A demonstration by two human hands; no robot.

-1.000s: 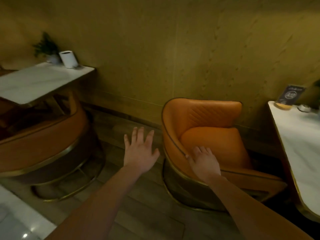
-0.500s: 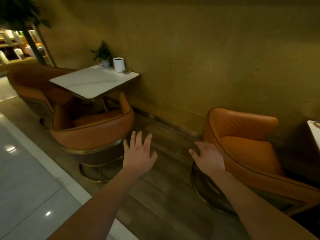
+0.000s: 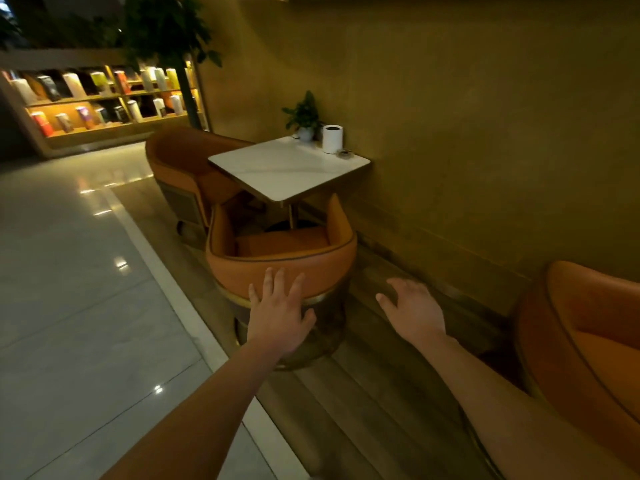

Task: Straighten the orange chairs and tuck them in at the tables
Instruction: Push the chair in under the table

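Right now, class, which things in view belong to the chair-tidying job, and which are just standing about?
Job: near orange chair, far orange chair, orange chair at right, white table, left hand, right hand.
Standing about: potted plant, white canister, lit shelves, tall tree.

The near orange chair (image 3: pixel 280 268) looks like smooth matt leather, with a shiny brass-coloured metal band round its darker base. The tabletop (image 3: pixel 287 168) is pale polished stone with faint veining. At left the tile floor (image 3: pixel 69 271) is glossy and mirrors lights; the plank floor (image 3: pixel 381 393) beneath the chairs is matt wood.
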